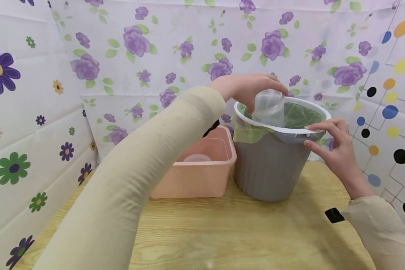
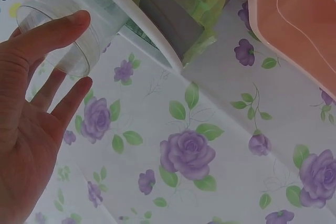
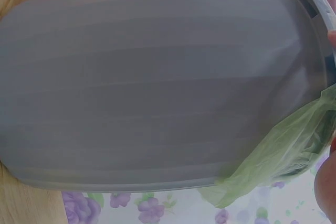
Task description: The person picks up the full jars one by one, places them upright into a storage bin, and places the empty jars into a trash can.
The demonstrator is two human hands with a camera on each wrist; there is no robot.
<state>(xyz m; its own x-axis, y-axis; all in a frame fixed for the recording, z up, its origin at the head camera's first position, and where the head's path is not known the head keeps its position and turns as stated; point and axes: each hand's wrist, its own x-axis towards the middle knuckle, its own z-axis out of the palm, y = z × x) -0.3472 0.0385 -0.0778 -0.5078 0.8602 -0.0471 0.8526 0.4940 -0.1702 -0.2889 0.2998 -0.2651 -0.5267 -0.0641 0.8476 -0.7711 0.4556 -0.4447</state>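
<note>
Floral sheets behind, wooden table (image 1: 222, 232) below. I see the left hand (image 1: 246, 88) with fingers curled round a clear plastic cup (image 1: 268, 107), gripping from above; cup sits over the mouth of the grey bin (image 1: 268, 168), inside its white rim (image 1: 315, 108), above the green bag liner (image 1: 298, 114). Right hand (image 1: 335, 148) pinches the rim on the near right side, thumb on top, fingers under. Pink tub (image 1: 202, 176) just left of the bin, a clear lid (image 1: 197, 158) in it. No readable labels or writing that I can make out.
</note>
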